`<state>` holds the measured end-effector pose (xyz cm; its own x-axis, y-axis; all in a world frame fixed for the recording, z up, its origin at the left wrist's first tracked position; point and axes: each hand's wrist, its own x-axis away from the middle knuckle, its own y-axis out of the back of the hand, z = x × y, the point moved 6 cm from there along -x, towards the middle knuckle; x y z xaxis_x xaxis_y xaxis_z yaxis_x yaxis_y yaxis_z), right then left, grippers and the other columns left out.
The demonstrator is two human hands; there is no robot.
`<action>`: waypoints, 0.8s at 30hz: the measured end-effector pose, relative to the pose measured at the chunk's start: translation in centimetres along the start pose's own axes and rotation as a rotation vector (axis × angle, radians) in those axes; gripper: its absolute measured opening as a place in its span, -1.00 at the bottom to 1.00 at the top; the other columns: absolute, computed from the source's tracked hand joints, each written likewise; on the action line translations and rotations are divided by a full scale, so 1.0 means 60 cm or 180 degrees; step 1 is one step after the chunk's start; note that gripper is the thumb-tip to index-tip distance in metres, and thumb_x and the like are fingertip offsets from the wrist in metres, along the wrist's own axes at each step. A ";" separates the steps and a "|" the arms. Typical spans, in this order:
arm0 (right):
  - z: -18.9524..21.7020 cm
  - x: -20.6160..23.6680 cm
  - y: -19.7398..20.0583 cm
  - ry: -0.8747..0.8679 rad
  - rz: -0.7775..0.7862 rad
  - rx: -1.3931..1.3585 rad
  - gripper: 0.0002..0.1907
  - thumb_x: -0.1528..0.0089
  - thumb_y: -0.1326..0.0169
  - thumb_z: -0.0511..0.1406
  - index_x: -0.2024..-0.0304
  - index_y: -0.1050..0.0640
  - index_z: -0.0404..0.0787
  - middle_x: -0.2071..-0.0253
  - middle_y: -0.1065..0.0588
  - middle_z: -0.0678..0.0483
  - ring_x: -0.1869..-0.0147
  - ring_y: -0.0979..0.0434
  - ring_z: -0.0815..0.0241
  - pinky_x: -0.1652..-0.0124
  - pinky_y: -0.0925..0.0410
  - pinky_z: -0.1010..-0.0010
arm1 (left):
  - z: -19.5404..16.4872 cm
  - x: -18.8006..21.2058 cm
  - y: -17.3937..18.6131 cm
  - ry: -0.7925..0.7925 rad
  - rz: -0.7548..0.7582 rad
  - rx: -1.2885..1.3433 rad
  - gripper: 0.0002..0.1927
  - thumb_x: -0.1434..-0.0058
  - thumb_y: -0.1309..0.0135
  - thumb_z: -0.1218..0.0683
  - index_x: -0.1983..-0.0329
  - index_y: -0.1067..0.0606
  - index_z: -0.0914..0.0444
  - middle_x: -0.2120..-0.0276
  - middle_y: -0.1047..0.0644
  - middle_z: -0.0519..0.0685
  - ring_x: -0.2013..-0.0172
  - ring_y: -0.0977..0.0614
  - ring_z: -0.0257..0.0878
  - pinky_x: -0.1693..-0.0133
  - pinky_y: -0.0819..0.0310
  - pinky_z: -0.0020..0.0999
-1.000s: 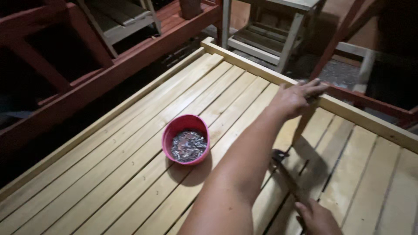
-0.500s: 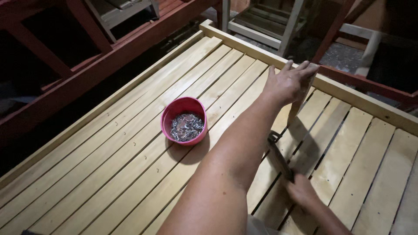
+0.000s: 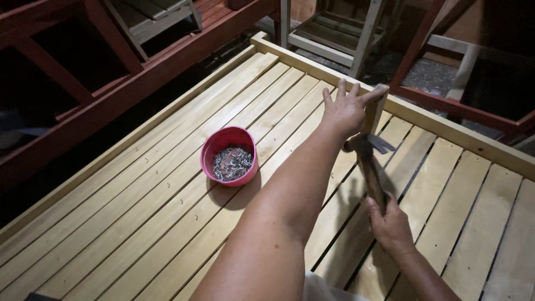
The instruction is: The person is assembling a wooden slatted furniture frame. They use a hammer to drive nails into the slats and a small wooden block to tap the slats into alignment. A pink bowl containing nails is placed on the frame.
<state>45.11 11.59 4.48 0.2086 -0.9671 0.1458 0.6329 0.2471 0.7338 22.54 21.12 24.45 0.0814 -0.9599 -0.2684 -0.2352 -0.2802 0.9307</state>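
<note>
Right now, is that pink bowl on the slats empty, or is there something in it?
Not empty. The pink bowl stands upright on the wooden slats, with a heap of small metal nails covering its bottom.
</note>
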 end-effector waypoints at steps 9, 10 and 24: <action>-0.048 -0.013 -0.079 0.0544 0.0442 0.0933 -0.53 -0.24 -0.05 -0.19 -0.17 -0.33 -0.17 0.22 -0.62 -0.20 0.15 -0.62 -0.09 0.13 -0.44 0.06 | 0.003 0.007 0.009 0.0048 0.0008 0.0045 -0.20 -0.31 0.06 0.17 -0.41 -0.10 -0.55 -0.45 -0.21 0.05 -0.50 -0.02 0.16 -0.37 0.33 0.48; -0.037 -0.006 -0.075 0.0558 0.0450 0.0806 -0.57 -0.27 -0.02 -0.18 -0.16 -0.35 -0.15 0.22 -0.63 -0.19 0.15 -0.63 -0.07 0.11 -0.45 0.08 | 0.004 0.008 0.010 0.0046 -0.0004 0.0048 -0.21 -0.33 0.06 0.16 -0.41 -0.11 -0.56 -0.45 -0.22 0.06 -0.50 -0.02 0.16 -0.37 0.33 0.48; -0.094 -0.048 -0.112 0.0003 0.0315 0.0728 -0.64 -0.21 -0.02 -0.28 -0.03 -0.55 -0.29 0.14 -0.60 -0.31 -0.01 -0.61 -0.32 -0.01 -0.44 0.00 | -0.003 0.001 0.021 0.0062 0.0182 -0.0107 -0.24 -0.31 0.17 0.17 -0.39 -0.16 -0.56 -0.43 -0.22 0.04 -0.49 0.00 0.15 -0.35 0.37 0.50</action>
<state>44.47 13.04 -4.65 0.2620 -0.9387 0.2240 0.4240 0.3205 0.8471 22.39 20.73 25.67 0.0876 -0.9738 -0.2099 -0.2073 -0.2240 0.9523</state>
